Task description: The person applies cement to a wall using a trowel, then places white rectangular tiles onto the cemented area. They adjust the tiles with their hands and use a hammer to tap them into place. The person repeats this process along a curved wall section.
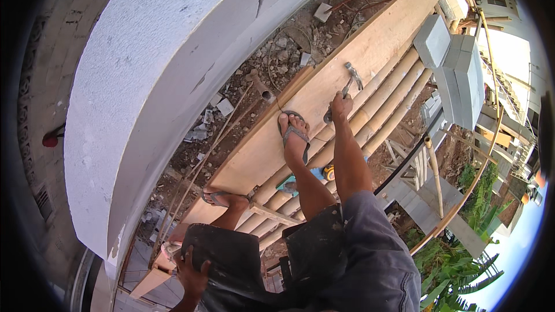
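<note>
My right hand (341, 106) is closed round the handle of a claw hammer (352, 75). The metal head points away from me, over the pale wooden plank (381, 43); whether it touches the wood I cannot tell. With fingers apart, my left hand (192, 274) lies on the dark cloth over my left knee and holds nothing. My feet, in flip-flops (295, 133), stand on the plank. Beside my right shin is a teal and yellow object (315, 178), partly hidden by the leg, its kind unclear.
Bamboo poles (364, 117) run along the plank's right side. A thick white wall (156, 98) curves along the left. Rubble (283, 46) covers the ground below. Light grey blocks (459, 69) are stacked at the far right, above a bent wooden strip (462, 208).
</note>
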Motion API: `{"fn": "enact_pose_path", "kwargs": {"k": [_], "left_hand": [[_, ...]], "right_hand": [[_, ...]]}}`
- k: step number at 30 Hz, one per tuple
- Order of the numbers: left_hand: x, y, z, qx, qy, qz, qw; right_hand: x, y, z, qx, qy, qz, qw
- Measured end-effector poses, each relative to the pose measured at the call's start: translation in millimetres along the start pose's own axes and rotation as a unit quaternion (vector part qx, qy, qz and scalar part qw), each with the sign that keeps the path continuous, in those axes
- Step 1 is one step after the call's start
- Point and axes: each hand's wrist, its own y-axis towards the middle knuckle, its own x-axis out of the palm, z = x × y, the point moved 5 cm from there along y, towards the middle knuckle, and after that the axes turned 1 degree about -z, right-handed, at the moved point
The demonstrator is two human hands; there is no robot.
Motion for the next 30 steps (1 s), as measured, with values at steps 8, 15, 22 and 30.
{"fn": "enact_pose_path", "kwargs": {"k": [8, 15, 22, 30], "left_hand": [[-7, -4, 34, -0.003, -0.052, 0.035, 0.998], [5, -16, 39, -0.071, -0.086, -0.020, 0.994], [40, -80, 21, -0.163, -0.227, -0.002, 0.960], [100, -133, 16, -0.198, -0.439, 0.008, 0.876]], "right_hand": [[-2, -10, 6, -0.095, -0.260, -0.045, 0.960], [-22, -170, -46, -0.293, -0.407, -0.379, 0.778], [10, -305, -103, -0.468, -0.442, -0.508, 0.572], [65, -433, -138, -0.478, -0.547, -0.538, 0.428]]}}
